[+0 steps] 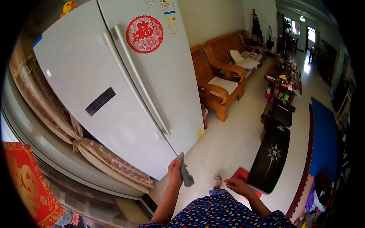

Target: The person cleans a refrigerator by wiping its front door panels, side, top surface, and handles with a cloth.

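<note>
My left hand [175, 173] is closed around a grey cloth [186, 173], which hangs down from the fingers. Just beyond it stands a large white double-door refrigerator [106, 83] with two long vertical handles [140, 81]; a round red-and-white sticker [144, 34] is on its right door. My right hand [236, 186] hovers in front of my body with loosely bent fingers and no object visible in it. Below and beside it are a padded black bench [268, 159] and a red flat thing [243, 175] on the floor.
Curtains [76, 129] and a window ledge line the left side. Wooden armchairs [218, 85] stand along the wall, facing a cluttered low table [281, 76]. A blue mat [323, 140] lies at the right. A yellow toy duck [69, 7] sits atop the refrigerator.
</note>
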The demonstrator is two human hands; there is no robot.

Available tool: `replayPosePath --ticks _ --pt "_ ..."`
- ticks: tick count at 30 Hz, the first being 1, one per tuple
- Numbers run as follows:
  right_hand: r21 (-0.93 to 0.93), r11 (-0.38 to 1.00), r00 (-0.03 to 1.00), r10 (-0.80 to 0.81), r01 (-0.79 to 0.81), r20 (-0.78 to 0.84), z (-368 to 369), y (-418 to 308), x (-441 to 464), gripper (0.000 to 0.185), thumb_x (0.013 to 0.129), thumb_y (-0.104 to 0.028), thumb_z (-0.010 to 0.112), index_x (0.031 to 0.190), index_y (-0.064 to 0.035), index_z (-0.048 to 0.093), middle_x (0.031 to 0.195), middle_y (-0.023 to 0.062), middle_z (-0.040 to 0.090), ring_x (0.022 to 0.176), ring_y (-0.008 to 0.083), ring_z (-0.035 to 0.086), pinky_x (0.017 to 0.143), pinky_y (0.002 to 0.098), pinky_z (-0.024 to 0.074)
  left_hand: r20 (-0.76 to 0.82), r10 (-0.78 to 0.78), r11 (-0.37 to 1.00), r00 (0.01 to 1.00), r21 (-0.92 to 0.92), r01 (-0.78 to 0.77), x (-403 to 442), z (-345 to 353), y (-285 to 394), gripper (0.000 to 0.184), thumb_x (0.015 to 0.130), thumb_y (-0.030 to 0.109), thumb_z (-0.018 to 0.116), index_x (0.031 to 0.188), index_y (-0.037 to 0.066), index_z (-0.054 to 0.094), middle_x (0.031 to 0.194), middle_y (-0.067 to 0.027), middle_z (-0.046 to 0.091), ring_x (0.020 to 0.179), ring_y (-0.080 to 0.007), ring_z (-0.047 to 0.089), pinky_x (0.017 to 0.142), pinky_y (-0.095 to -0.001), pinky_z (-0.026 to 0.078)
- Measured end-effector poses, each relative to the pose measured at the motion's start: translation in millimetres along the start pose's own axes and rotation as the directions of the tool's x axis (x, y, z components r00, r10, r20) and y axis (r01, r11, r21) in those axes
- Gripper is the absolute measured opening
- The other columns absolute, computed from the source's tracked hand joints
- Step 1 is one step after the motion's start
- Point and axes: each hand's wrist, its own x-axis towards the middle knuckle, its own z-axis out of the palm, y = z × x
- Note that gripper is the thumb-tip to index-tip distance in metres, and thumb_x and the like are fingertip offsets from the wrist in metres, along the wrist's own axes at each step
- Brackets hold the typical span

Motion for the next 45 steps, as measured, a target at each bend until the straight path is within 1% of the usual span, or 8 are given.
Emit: replayPosePath --ticks 10,17,22,27,31,33,35,45 --pt "0.217 0.971 0.989 -0.07 0.097 -0.13 -155 -8 221 0.03 0.095 -0.003 0.063 0.125 -0.0011 0.065 0.099 0.0069 0.069 0.089 0.013 0.067 0.083 0.0272 0.055 0.107 0.346 0.926 0.932 0.122 -0.357 215 121 63 0.035 0.101 0.017 0.059 0.132 0.002 0.061 0.097 -0.0026 0.061 0.082 -0.0115 0.059 0.069 -0.0268 0.052" --pt "-0.206 0.848 0.844 -0.518 0.487 -0.138 -273 -133 405 0.026 0.092 -0.003 0.063 0.117 -0.0071 0.069 0.1 0.0111 0.068 0.09 0.0231 0.066 0.079 0.0332 0.0541 0.089 0.597 0.722 0.797 0.374 -0.582 301 172 106 0.029 0.099 0.01 0.058 0.125 0.004 0.067 0.105 -0.0031 0.053 0.092 -0.0133 0.054 0.081 -0.0271 0.047" --pt "-0.382 0.506 0.466 -0.862 0.773 -0.198 -340 -263 538 0.025 0.091 0.0 0.059 0.113 -0.0056 0.068 0.11 0.0122 0.062 0.096 0.0259 0.063 0.08 0.034 0.0513 0.029 0.625 0.737 0.78 0.31 -0.601 354 213 135 0.029 0.097 0.007 0.058 0.124 0.004 0.068 0.106 -0.0054 0.051 0.093 -0.0149 0.053 0.081 -0.0281 0.047" --pt "-0.547 0.229 0.074 -0.954 0.806 -0.29 -386 -372 657 0.037 0.084 0.01 0.061 0.117 -0.006 0.068 0.117 0.0125 0.059 0.094 0.0262 0.063 0.077 0.0325 0.0525 0.062 0.898 0.322 0.436 0.583 -0.746 427 245 148 0.032 0.089 0.0 0.062 0.12 0.003 0.07 0.107 -0.0101 0.051 0.091 -0.0207 0.053 0.079 -0.0309 0.046" --pt "-0.525 0.147 -0.039 -0.944 0.838 -0.327 -413 -430 705 0.039 0.084 0.007 0.062 0.119 -0.0078 0.069 0.124 0.0132 0.056 0.101 0.0285 0.06 0.082 0.0355 0.0515 0.135 0.974 0.022 0.18 0.741 -0.671 475 286 185 0.038 0.085 -0.009 0.063 0.12 0.004 0.071 0.108 -0.0103 0.049 0.073 -0.0169 0.051 0.064 -0.0239 0.044" --pt "-0.761 -0.016 -0.312 -0.917 0.649 -0.247 -424 -447 725 0.038 0.084 0.002 0.063 0.12 -0.0093 0.069 0.129 0.0123 0.053 0.112 0.0294 0.054 0.091 0.0392 0.0477 0.165 0.985 -0.102 0.051 0.792 -0.602 498 307 207 0.041 0.081 -0.012 0.067 0.119 0.003 0.072 0.107 -0.012 0.052 0.067 -0.0171 0.052 0.057 -0.0227 0.043" --pt "-0.762 -0.04 -0.34 -0.909 0.646 -0.24 -432 -458 745 0.037 0.085 -0.003 0.064 0.122 -0.0101 0.069 0.131 0.0109 0.052 0.12 0.029 0.048 0.099 0.0408 0.0424 0.211 0.969 -0.245 -0.124 0.871 -0.426 516 321 227 0.038 0.08 -0.01 0.07 0.116 0.003 0.073 0.105 -0.0134 0.056 0.07 -0.0195 0.057 0.058 -0.0261 0.046" --pt "-0.647 -0.121 -0.41 -0.855 0.753 -0.317 -424 -479 797 0.039 0.09 -0.006 0.06 0.129 -0.0107 0.065 0.145 0.0134 0.045 0.131 0.0334 0.039 0.109 0.044 0.0343 0.165 0.954 -0.139 -0.249 0.983 0.117 567 363 248 0.041 0.073 -0.01 0.071 0.11 0.006 0.077 0.101 -0.0076 0.06 0.076 -0.0242 0.054 0.06 -0.0313 0.048"
